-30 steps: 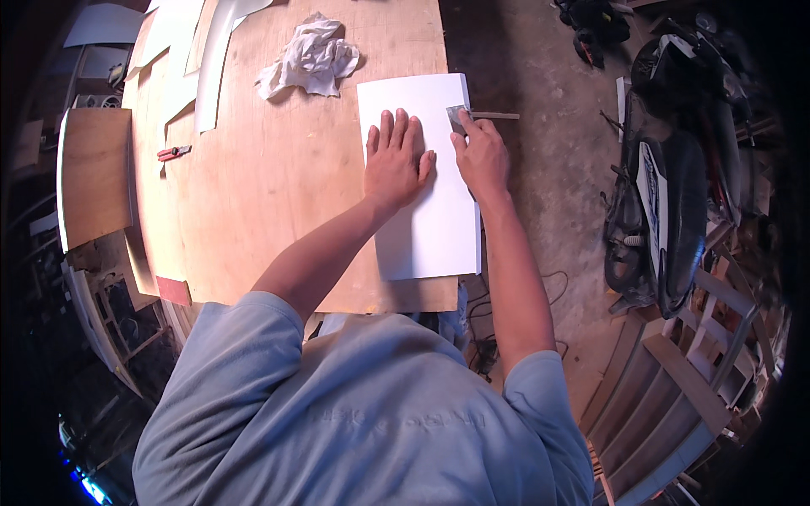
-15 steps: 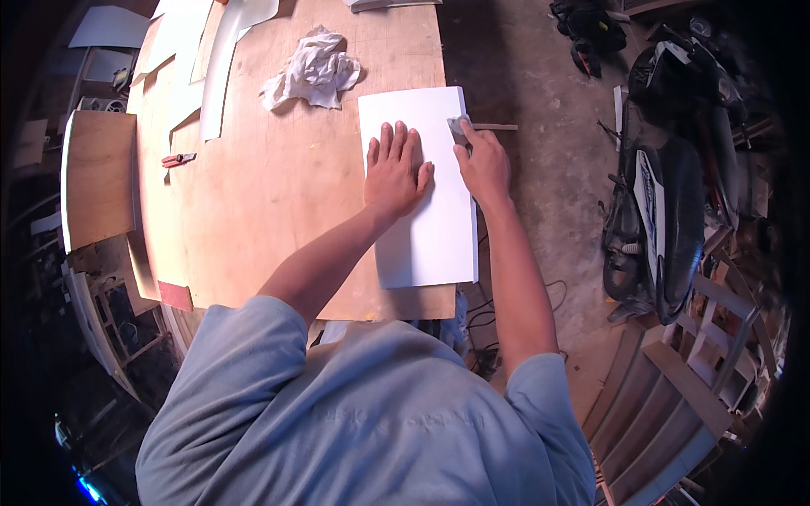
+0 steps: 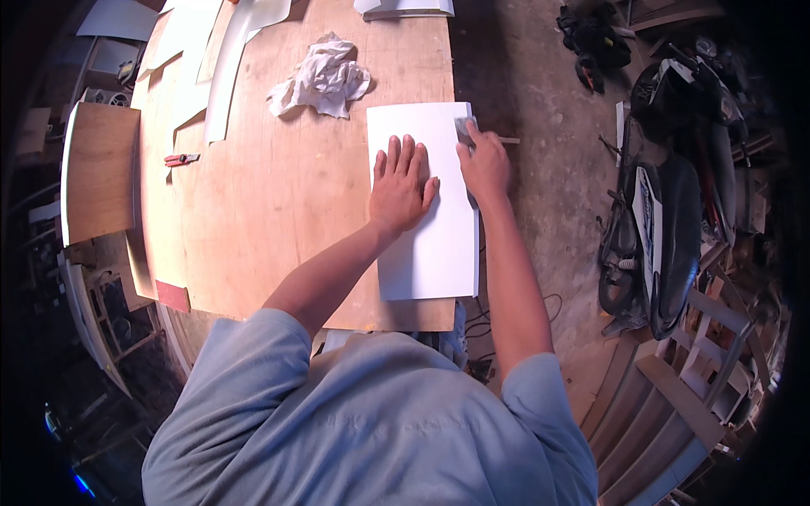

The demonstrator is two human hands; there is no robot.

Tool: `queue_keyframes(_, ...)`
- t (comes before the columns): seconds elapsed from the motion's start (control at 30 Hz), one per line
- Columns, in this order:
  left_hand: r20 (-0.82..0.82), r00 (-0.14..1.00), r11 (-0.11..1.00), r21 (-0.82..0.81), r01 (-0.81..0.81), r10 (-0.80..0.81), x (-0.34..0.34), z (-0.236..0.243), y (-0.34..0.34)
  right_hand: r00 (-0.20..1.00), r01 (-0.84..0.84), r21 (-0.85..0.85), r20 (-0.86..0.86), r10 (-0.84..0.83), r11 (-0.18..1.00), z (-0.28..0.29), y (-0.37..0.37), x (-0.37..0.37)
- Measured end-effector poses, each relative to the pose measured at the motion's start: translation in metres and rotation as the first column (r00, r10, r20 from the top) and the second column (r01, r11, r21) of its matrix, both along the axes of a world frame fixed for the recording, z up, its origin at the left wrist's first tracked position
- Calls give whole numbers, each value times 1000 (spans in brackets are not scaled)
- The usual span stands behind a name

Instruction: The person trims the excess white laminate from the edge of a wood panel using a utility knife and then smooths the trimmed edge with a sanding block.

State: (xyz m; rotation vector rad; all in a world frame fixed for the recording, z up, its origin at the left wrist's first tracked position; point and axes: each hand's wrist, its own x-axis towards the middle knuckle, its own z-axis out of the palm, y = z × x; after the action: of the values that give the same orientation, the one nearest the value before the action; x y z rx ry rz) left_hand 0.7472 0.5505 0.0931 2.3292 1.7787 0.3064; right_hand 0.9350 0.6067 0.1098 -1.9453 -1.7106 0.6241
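Note:
A white rectangular board [image 3: 422, 253] lies lengthwise at the right edge of the wooden table. My left hand [image 3: 401, 190] rests flat on its upper face, fingers stretched out and pointing away from me. At the board's far right corner, my right hand [image 3: 487, 169] pinches a small grey flat piece [image 3: 464, 128] against the long right edge. That piece resembles folded sandpaper, but its exact kind is unclear. Part of it is hidden under the fingers.
A crumpled white cloth [image 3: 325, 78] and a red utility knife [image 3: 180, 159] lie on the table [image 3: 261, 219]. White sheets [image 3: 221, 105] cover its far left, and another white panel [image 3: 405, 8] sits at the far edge. A motorcycle [image 3: 666, 211] stands right, near wooden frames [image 3: 666, 396].
My right hand has slid slightly toward the board's far corner with the grey piece. My left hand stays flat on the board. The whole view has shifted a little.

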Motion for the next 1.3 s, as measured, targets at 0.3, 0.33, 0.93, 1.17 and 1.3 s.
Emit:
queue_keyframes(0.3, -1, 1000, 1000, -14, -1, 1, 0, 6, 0, 1000, 14, -18, 16, -14, 1000, 0, 15, -2)
queue_keyframes(0.33, 2, 1000, 1000, -10, 4, -4, 1, 5, 1, 1000, 13, -33, 25, -12, 999, 0, 16, -5)
queue_keyframes(0.93, 8, 1000, 999, 38, -6, 5, 0, 3, 0, 1000, -9, 16, -1, 9, 1000, -8, 40, -2)
queue_keyframes(1.17, 50, 999, 997, 77, -25, 21, 0, -7, 0, 928, 109, 234, -372, -14, 966, 1, -49, 40)
queue_keyframes(1.3, 203, 979, 993, 110, -48, 25, -5, -8, 0, 949, 182, 214, -295, -114, 960, 83, -138, 32)
